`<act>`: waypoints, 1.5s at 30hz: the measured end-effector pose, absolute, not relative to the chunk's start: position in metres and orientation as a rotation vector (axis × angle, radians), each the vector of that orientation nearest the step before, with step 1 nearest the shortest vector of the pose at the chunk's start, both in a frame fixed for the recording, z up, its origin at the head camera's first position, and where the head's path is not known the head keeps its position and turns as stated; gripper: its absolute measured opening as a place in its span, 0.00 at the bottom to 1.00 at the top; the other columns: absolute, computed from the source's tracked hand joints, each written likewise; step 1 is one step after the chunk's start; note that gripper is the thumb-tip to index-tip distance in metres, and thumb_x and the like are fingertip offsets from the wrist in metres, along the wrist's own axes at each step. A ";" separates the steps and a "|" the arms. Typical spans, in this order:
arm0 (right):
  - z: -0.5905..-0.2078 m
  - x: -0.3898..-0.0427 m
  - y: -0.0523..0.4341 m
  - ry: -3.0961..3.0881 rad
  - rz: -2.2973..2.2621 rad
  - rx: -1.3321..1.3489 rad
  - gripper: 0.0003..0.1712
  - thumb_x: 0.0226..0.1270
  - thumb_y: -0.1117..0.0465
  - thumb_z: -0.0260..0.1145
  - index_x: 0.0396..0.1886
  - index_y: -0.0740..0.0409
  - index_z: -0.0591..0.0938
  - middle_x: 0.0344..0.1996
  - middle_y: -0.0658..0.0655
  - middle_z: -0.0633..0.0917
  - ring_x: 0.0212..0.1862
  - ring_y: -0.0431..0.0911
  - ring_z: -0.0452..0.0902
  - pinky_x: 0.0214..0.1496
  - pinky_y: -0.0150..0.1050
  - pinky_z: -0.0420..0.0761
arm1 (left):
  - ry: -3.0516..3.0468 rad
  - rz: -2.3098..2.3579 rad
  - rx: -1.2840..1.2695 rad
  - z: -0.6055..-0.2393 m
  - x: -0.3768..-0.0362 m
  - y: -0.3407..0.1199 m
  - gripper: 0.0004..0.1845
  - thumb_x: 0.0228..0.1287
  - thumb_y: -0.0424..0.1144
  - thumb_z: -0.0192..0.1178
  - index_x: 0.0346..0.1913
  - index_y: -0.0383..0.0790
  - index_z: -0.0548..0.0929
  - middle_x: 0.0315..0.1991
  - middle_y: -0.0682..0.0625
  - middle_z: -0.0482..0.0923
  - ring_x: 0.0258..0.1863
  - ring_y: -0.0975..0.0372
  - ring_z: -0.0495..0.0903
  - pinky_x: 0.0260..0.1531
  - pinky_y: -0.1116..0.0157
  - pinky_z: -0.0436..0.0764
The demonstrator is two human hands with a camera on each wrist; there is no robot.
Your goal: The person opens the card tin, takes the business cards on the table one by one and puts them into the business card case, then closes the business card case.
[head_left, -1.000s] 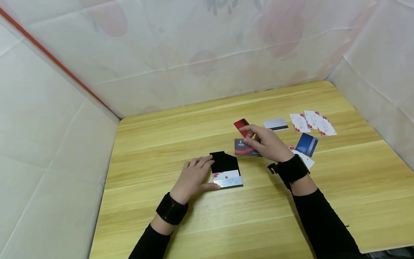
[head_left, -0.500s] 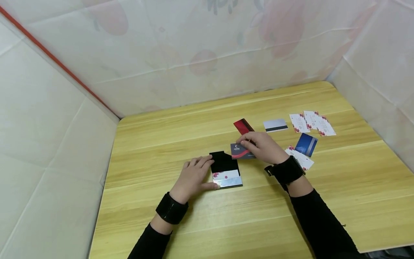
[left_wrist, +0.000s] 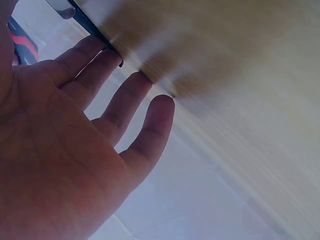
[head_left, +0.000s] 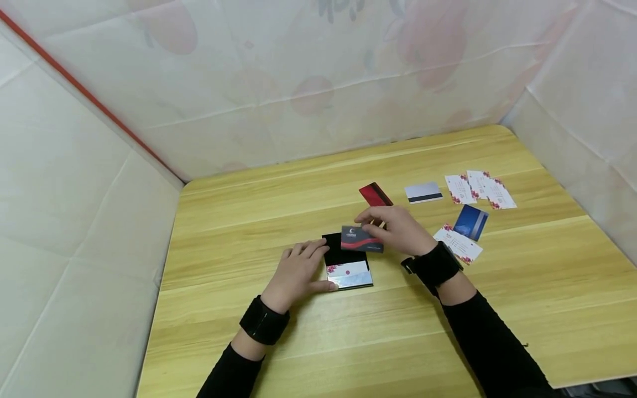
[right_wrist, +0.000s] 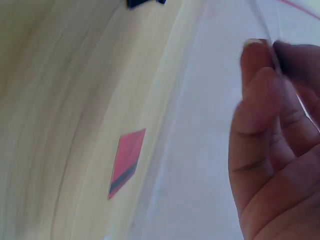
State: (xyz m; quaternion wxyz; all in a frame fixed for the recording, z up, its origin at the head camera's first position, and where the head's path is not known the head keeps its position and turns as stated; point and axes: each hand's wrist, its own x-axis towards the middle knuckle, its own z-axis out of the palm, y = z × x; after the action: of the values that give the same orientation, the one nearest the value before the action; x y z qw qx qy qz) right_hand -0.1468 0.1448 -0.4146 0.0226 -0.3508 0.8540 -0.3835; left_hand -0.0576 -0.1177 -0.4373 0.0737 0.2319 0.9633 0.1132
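Observation:
A dark grey card [head_left: 361, 239] with a red wavy stripe is pinched between thumb and fingers of my right hand [head_left: 403, 229]. The card overlaps the raised black lid of an open card holder [head_left: 349, 279] in the head view. Inside the holder's lower part sits a white card [head_left: 346, 270] with pink flowers, above a shiny silvery front. My left hand [head_left: 298, 273] rests at the holder's left edge, fingertips on the upper corner and thumb on the lower corner. The left wrist view shows its fingers [left_wrist: 127, 107] spread and relaxed, with fingertips down on the table.
Beyond the right hand lie a red card [head_left: 374, 193] and a silver card [head_left: 423, 193] with a dark stripe. Farther right are several flowered white cards [head_left: 499, 193]. A blue card [head_left: 470, 222] overlaps another white card [head_left: 459, 244]. Fabric walls [head_left: 318, 83] border the wooden table [head_left: 239, 221].
My right hand has taken the grey card from the table and moved it left and nearer, over the card holder's lid. The left hand and the holder have stayed put.

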 end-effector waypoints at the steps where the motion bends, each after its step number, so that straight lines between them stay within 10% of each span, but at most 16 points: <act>1: -0.415 -0.146 0.142 2.628 -1.201 -1.106 0.10 0.62 0.60 0.63 0.43 0.46 0.82 0.35 0.41 0.82 0.34 0.34 0.75 0.36 0.33 0.77 | 2.890 0.341 0.694 -0.437 -0.057 -0.118 0.48 0.44 0.73 0.55 0.67 0.48 0.64 0.69 0.53 0.56 0.63 0.53 0.60 0.57 0.48 0.60; 34: -0.427 -0.124 0.112 2.458 -0.877 -1.122 0.12 0.55 0.68 0.64 0.37 0.49 0.84 0.27 0.43 0.81 0.28 0.35 0.73 0.33 0.32 0.74 | 2.919 0.371 0.737 -0.439 -0.055 -0.118 0.47 0.44 0.71 0.57 0.65 0.47 0.67 0.67 0.53 0.59 0.61 0.53 0.62 0.53 0.48 0.63; 45: -0.436 -0.120 0.108 2.443 -0.741 -1.123 0.03 0.55 0.57 0.68 0.30 0.43 0.85 0.22 0.36 0.77 0.26 0.32 0.72 0.31 0.31 0.74 | 2.922 0.376 0.745 -0.440 -0.056 -0.119 0.47 0.44 0.71 0.57 0.65 0.46 0.66 0.67 0.53 0.59 0.62 0.52 0.61 0.54 0.48 0.63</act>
State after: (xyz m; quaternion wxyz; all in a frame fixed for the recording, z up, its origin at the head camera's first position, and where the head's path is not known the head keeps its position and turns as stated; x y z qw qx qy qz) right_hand -0.1204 0.1081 -0.4360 0.1755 -0.3963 0.8624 -0.2616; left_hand -0.0558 -0.1190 -0.4400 0.0511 0.2449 0.9603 0.1236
